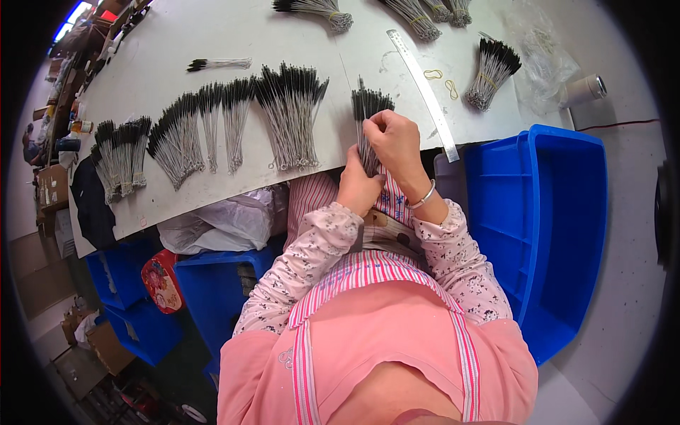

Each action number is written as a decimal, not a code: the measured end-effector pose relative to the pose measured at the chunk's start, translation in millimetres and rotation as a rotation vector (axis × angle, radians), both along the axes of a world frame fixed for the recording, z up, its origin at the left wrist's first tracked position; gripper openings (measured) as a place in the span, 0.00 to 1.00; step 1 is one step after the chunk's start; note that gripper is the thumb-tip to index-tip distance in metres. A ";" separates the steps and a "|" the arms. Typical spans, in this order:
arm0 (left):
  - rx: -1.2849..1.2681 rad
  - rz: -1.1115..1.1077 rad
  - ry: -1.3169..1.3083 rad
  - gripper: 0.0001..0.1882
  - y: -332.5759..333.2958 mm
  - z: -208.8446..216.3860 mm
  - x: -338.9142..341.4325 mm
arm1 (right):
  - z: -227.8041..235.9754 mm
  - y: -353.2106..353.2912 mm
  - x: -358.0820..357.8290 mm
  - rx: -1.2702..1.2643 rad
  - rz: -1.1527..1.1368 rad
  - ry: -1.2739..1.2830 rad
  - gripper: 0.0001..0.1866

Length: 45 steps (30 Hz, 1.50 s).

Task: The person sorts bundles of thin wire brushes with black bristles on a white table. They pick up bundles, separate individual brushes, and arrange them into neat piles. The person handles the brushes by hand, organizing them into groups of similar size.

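Left of the long silver metal ruler (425, 92), our left hand (360, 185) curls around a bundle of black-bristled, thin grey wire brushes (369, 103); our right hand (397, 143) pinches beside the bristles. Probably light, springy; best gripped by the shafts.

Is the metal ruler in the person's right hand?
No, the metal ruler lies on the table, while the right hand is at a bundle of black-tipped brushes.

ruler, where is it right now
In the head view, the ruler lies on the table, right of the right hand, just left of two yellow bands.
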State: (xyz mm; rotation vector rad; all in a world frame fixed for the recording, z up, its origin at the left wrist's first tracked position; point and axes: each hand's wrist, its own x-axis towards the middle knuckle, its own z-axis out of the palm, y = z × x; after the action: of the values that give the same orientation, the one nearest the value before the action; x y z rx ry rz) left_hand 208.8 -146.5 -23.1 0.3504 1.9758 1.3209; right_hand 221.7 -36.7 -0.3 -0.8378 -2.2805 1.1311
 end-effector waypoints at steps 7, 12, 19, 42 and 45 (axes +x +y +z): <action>0.015 -0.029 -0.111 0.38 -1.6 -17.0 -1.4 | -0.8 0.7 -2.5 0.185 0.042 -0.109 0.12; -0.149 -0.124 0.105 0.41 -1.6 5.2 4.1 | -4.1 -0.6 -2.7 0.394 0.067 -0.299 0.14; -0.027 -0.120 -0.046 0.41 -4.5 -13.5 -0.4 | 3.9 6.8 -4.8 0.072 0.001 -0.137 0.14; 0.350 0.072 -0.798 0.09 -13.2 2.6 0.2 | -26.8 92.0 -56.8 -0.767 -0.123 0.434 0.11; 0.504 0.063 -0.928 0.10 -15.8 -1.6 -3.7 | -24.4 111.3 -54.1 -0.971 -0.247 0.686 0.11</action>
State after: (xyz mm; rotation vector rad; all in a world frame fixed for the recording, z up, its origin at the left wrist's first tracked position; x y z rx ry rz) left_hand 205.1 -162.3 -24.7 -0.1061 0.8867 1.6163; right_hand 167.6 74.6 -24.7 -0.8185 -0.9882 2.0251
